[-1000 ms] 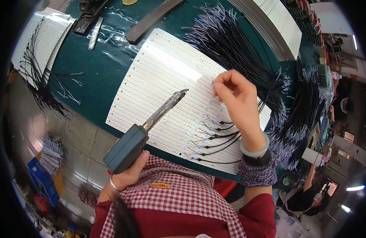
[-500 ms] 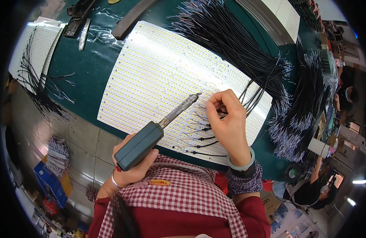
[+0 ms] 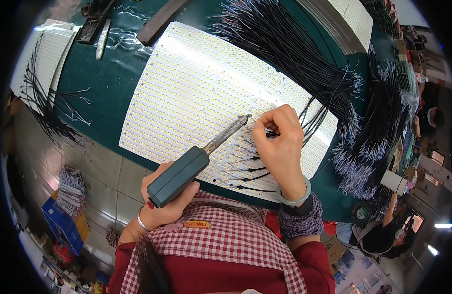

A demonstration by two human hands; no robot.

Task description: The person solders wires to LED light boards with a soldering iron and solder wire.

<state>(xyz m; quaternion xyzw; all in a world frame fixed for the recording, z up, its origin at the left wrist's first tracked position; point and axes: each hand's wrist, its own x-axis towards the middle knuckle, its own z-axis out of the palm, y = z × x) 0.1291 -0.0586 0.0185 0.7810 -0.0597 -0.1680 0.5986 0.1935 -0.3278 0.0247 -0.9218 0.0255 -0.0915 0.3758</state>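
Left hand [image 3: 163, 202] gripping, fingers curled; right hand [image 3: 280, 142] pinching, wrist bent.

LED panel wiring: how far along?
Done: a handful of black wires already sit along the LED panel near edge. In hand: right hand pinches a wire at the panel, left hand brings the soldering iron tip beside it. Left: most of the panel edge looks bare, and a big wire bundle waits.

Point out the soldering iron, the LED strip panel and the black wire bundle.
soldering iron [image 3: 179, 175], head view, on its dark handle.
LED strip panel [image 3: 186, 98], head view, on its bare middle.
black wire bundle [image 3: 284, 49], head view, mid-bundle.
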